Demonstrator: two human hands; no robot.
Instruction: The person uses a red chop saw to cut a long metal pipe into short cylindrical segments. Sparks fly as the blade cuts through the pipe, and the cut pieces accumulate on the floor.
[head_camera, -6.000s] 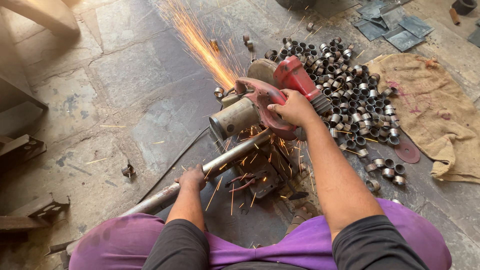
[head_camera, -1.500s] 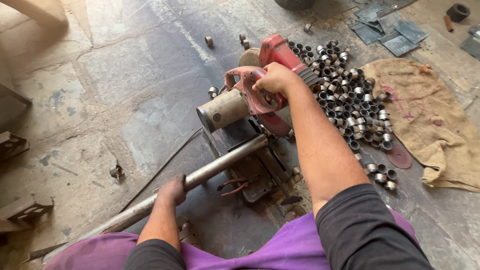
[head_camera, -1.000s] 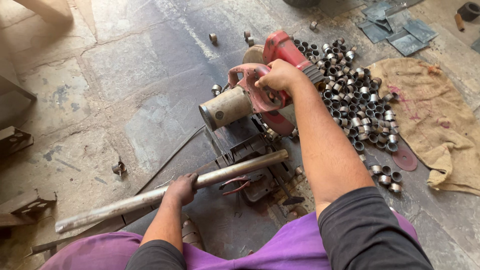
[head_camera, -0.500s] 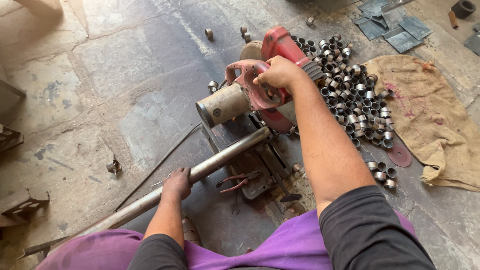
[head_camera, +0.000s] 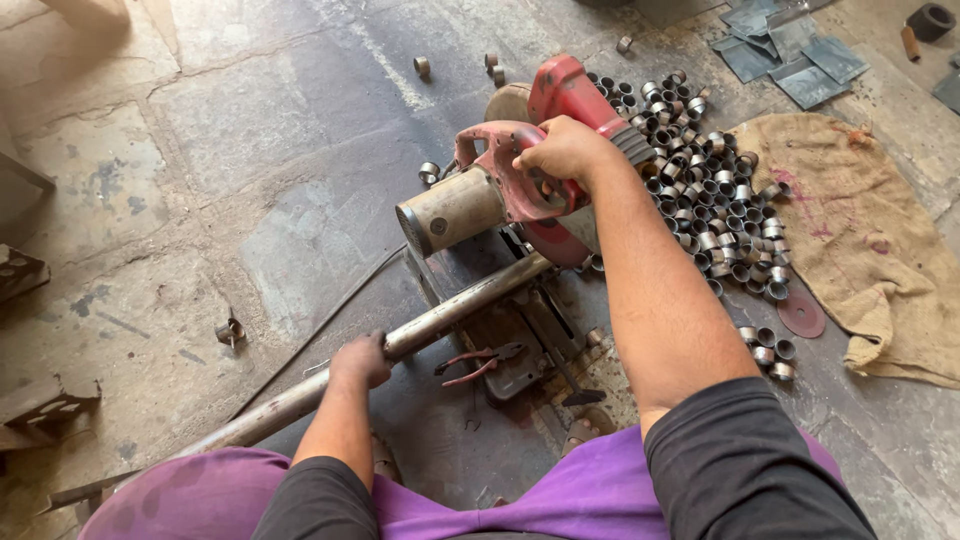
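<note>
Partly, the saw's blade (head_camera: 556, 243) hides behind the right hand's (head_camera: 562, 152) arm.

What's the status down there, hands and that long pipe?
Right hand gripping red chop-saw handle, saw raised. Left hand clamped on long grey steel pipe, fed under the blade. Red-handled pliers lying beside the pipe on the saw base.

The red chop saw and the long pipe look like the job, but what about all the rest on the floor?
In hand:
- red chop saw, right hand on its handle
- long metal pipe, left hand gripping it
- pile of cut rings beside the saw

Lying about:
- pliers
- burlap sack
- grey metal plates
- worn disc
</note>
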